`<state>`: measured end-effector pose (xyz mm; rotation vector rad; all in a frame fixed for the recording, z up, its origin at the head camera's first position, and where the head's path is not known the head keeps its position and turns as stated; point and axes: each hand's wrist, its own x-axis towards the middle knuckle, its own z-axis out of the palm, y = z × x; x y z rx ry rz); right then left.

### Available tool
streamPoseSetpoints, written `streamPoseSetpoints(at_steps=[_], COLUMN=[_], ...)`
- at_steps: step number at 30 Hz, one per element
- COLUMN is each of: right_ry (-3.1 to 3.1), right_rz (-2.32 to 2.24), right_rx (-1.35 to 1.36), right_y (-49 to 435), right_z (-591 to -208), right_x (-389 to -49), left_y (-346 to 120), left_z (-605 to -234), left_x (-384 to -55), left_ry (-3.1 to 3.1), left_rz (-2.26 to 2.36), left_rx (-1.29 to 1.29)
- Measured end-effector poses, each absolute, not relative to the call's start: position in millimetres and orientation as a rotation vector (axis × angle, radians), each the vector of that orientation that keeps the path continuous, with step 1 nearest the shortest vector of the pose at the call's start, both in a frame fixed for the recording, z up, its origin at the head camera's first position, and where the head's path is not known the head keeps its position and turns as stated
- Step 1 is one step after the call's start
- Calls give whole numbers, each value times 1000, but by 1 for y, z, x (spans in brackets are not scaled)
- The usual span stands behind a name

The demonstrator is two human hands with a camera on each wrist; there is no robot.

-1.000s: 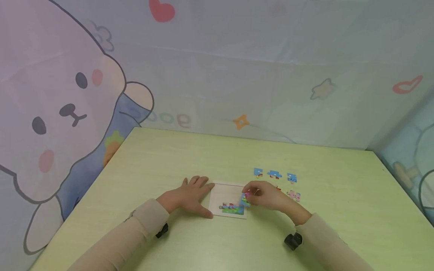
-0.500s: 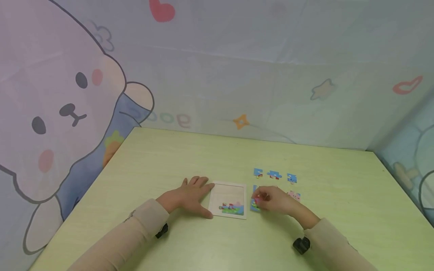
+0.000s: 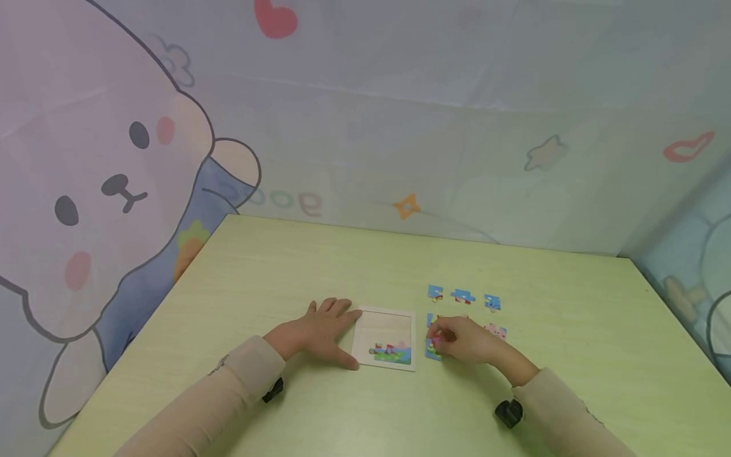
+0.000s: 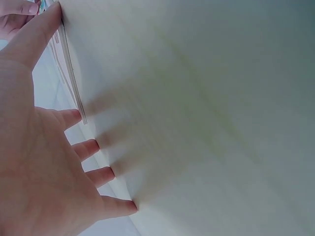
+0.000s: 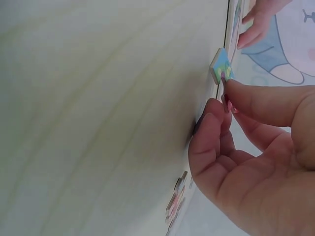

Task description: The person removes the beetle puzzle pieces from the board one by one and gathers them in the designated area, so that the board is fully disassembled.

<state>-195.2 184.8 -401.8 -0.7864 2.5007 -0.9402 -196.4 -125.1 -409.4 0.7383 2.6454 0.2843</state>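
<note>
In the head view a small wooden puzzle tray [image 3: 377,324] lies on the table, with joined jigsaw pieces [image 3: 393,353] along its lower right. My left hand [image 3: 320,333] is spread flat at the tray's left side, index fingertip and thumb at its edge. In the left wrist view the thumb [image 4: 42,37] reaches along the tray's rim [image 4: 71,73]. My right hand [image 3: 465,341] is just right of the tray and pinches a blue, green and pink jigsaw piece [image 5: 222,66] between thumb and fingers. Those fingers partly cover the piece.
Beyond the right hand lie three loose jigsaw pieces in a row: left piece [image 3: 435,292], middle piece [image 3: 462,296], right piece [image 3: 492,302]. Nearer are a pink piece [image 3: 495,331] and others partly hidden by the right hand. A printed cloth [image 3: 365,127] hangs behind the table.
My right hand has moved right with the jigsaw piece, from over the tray's right edge to the table beside it. The left hand stays at the tray.
</note>
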Motion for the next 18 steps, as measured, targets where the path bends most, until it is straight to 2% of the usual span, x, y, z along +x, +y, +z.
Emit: streamPoseSetpoints(at_steps=[18], right_ry=[2494], right_rz=[-893], right_rx=[-822], right_y=[184], right_z=[-402], right_x=[-196], left_y=[-124], left_z=[-407], left_x=[-195], left_ry=[2645], left_rz=[295], left_rx=[728])
